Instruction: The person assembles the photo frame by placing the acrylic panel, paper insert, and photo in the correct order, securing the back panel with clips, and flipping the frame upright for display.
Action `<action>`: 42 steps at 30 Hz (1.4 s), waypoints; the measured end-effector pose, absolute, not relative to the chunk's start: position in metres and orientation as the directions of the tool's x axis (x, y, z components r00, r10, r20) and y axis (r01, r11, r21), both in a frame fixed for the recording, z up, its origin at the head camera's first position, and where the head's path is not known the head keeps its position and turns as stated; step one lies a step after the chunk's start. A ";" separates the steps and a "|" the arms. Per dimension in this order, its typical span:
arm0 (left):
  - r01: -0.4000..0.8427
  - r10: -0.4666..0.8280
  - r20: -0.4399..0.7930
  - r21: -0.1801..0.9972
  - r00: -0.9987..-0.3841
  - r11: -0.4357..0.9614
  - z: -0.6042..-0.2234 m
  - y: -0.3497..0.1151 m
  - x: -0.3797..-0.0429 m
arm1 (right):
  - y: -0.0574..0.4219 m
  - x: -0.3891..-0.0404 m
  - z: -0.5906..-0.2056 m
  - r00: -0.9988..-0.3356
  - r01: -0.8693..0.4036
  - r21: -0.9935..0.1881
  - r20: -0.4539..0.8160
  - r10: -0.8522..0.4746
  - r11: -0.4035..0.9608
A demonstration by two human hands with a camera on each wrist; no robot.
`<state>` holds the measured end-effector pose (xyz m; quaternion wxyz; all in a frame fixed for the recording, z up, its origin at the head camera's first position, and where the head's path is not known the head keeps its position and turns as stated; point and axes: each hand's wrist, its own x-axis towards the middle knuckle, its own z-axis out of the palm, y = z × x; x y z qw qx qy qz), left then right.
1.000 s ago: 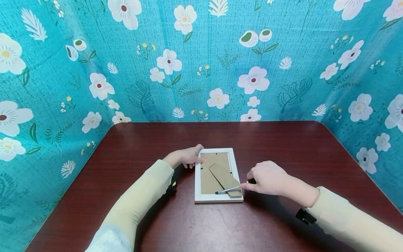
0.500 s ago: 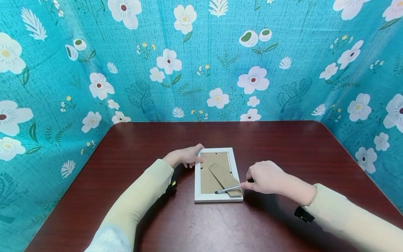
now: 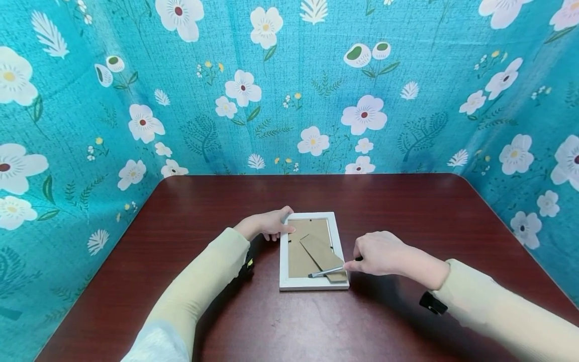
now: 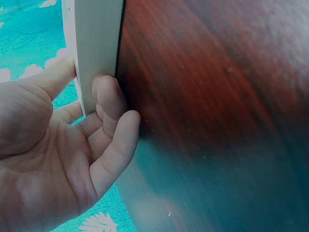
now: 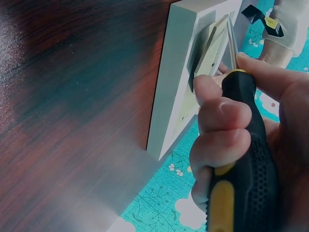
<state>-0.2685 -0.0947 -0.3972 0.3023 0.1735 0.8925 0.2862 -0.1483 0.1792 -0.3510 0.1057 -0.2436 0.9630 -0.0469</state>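
A white picture frame [image 3: 284, 261] lies back side up on the table, with a brown backing board [image 3: 298, 261] inside it and small dark tabs at its inner edges. Slanted across the board is a brown stand leg [image 3: 323, 254]. My left hand [image 3: 271, 223] grips the frame's upper left corner, thumb on top and fingers at its side. My right hand [image 3: 382, 253] holds a flat-blade screwdriver [image 5: 246, 140] by its black and yellow handle. The metal shaft crosses the stand leg, and its tip sits at the lower inner edge of the frame.
The dark red wooden table [image 3: 217, 201] extends around the frame on every side. Behind it hangs a blue flowered curtain [image 3: 280, 110]. Black wrist straps [image 3: 433, 303] show under the sleeves.
The right forearm has shifted slightly left and up. The screwdriver tip, the frame and the left hand stay almost in place.
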 end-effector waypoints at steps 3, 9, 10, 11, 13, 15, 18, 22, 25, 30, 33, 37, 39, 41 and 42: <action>0.133 0.477 -0.438 0.616 -0.762 0.777 -0.397 -0.096 -0.269 | 0.176 -0.149 -0.351 -0.852 -0.472 -0.137 -0.180 -0.491 0.871; 0.129 0.484 -0.440 0.625 -0.757 0.770 -0.397 -0.095 -0.269 | 0.173 -0.150 -0.352 -0.846 -0.489 -0.131 -0.173 -0.505 0.863; 0.128 0.483 -0.442 0.624 -0.756 0.771 -0.397 -0.095 -0.268 | 0.173 -0.150 -0.354 -0.845 -0.488 -0.137 -0.172 -0.506 0.862; 0.128 0.483 -0.443 0.623 -0.755 0.772 -0.396 -0.095 -0.268 | 0.174 -0.149 -0.355 -0.843 -0.491 -0.147 -0.170 -0.511 0.859; 0.129 0.478 -0.446 0.614 -0.757 0.779 -0.396 -0.095 -0.268 | 0.176 -0.149 -0.358 -0.834 -0.507 -0.167 -0.153 -0.530 0.846; 0.130 0.475 -0.449 0.608 -0.757 0.783 -0.395 -0.094 -0.268 | 0.180 -0.148 -0.362 -0.824 -0.526 -0.177 -0.137 -0.550 0.832; 0.134 0.477 -0.452 0.605 -0.754 0.785 -0.394 -0.094 -0.268 | 0.185 -0.146 -0.365 -0.814 -0.548 -0.172 -0.118 -0.569 0.819; 0.133 0.480 -0.451 0.610 -0.753 0.781 -0.394 -0.094 -0.268 | 0.188 -0.144 -0.366 -0.815 -0.552 -0.139 -0.120 -0.568 0.822; 0.135 0.479 -0.448 0.609 -0.755 0.782 -0.394 -0.094 -0.269 | 0.188 -0.144 -0.369 -0.822 -0.543 -0.115 -0.130 -0.555 0.832; 0.141 0.479 -0.446 0.604 -0.756 0.784 -0.396 -0.094 -0.271 | 0.189 -0.146 -0.370 -0.832 -0.527 -0.099 -0.142 -0.537 0.844; 0.136 0.482 -0.449 0.610 -0.752 0.781 -0.398 -0.093 -0.272 | 0.188 -0.146 -0.367 -0.831 -0.527 -0.107 -0.143 -0.538 0.843; 0.140 0.489 -0.448 0.614 -0.748 0.777 -0.398 -0.093 -0.274 | 0.185 -0.146 -0.363 -0.835 -0.505 -0.120 -0.181 -0.519 0.855; 0.145 0.490 -0.447 0.610 -0.748 0.779 -0.397 -0.094 -0.273 | 0.183 -0.147 -0.361 -0.838 -0.489 -0.119 -0.210 -0.503 0.864; 0.141 0.486 -0.452 0.607 -0.748 0.782 -0.396 -0.094 -0.273 | 0.180 -0.149 -0.360 -0.834 -0.483 -0.115 -0.241 -0.496 0.868; 0.139 0.484 -0.454 0.606 -0.748 0.783 -0.396 -0.095 -0.273 | 0.178 -0.150 -0.360 -0.831 -0.480 -0.114 -0.259 -0.492 0.870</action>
